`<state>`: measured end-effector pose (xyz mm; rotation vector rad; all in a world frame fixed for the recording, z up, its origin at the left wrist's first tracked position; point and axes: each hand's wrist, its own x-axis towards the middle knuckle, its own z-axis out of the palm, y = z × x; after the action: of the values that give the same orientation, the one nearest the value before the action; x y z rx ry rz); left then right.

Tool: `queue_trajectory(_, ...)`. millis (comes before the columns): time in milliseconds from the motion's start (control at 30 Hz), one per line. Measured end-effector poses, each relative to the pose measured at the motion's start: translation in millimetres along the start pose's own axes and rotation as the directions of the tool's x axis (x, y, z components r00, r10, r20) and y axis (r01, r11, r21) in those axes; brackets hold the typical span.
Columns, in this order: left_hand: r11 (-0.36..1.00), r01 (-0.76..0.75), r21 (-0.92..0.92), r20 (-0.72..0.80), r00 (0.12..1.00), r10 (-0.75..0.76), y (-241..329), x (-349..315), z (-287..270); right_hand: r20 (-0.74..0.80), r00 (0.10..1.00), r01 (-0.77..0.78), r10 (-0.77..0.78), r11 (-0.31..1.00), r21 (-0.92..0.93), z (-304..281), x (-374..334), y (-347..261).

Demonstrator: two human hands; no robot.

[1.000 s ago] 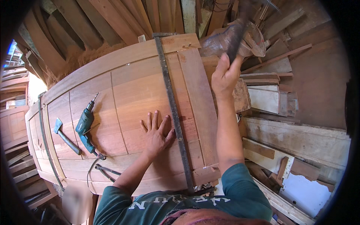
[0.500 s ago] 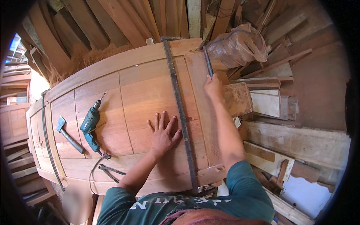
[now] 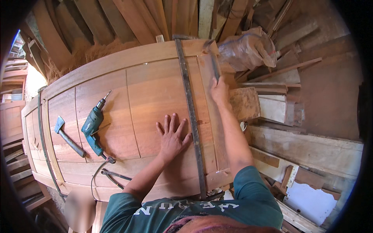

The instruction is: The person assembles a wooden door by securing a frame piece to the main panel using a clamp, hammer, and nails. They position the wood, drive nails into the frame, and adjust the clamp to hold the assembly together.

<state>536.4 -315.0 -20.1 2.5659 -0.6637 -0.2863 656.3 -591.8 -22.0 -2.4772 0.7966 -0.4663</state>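
A panelled wooden door (image 3: pixel 151 93) lies flat in front of me. My left hand (image 3: pixel 173 140) is spread on its panel, fingers apart, beside a dark metal bar clamp (image 3: pixel 189 97) that crosses the door. At the right end, my right hand (image 3: pixel 220 92) is closed around the dark handle of a hammer (image 3: pixel 215 68). The hammer's head is blurred by motion and lies over the door's far right corner. Left of my left hand rest a green power drill (image 3: pixel 93 125), a small hatchet (image 3: pixel 69 136) with a bluish head, and pincers (image 3: pixel 112 178).
A second bar clamp (image 3: pixel 44 132) spans the door's left end. Beyond the far edge stand leaning planks (image 3: pixel 132 19) and sawdust (image 3: pixel 91 54). A dusty plastic bag (image 3: pixel 248 48) sits by the far right corner. Stacked boards (image 3: pixel 303 145) fill the right side.
My right hand stays near the same spot, while the hammer's head has swung slightly and is now smeared. My left hand remains flat on the panel. The whole view has shifted a little.
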Motion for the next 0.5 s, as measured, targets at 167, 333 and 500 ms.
queue_trajectory(167, 1.0, -0.016, -0.018, -0.042, 0.999, 0.015, -7, -5, 4, 0.141, 0.988, -0.065, 0.069, 0.997, -0.03, 0, 3, -10)
queue_trajectory(333, 0.995, -0.059, -0.079, -0.143, 0.989, 0.047, -9, -12, 6, 0.12, 0.993, -0.016, 0.018, 1.0, -0.017, -27, -3, -8)
queue_trajectory(500, 0.971, -0.102, -0.216, -0.223, 0.973, 0.053, -33, -50, -2, -0.061, 0.995, 0.091, -0.075, 0.94, 0.328, -82, -98, -43)
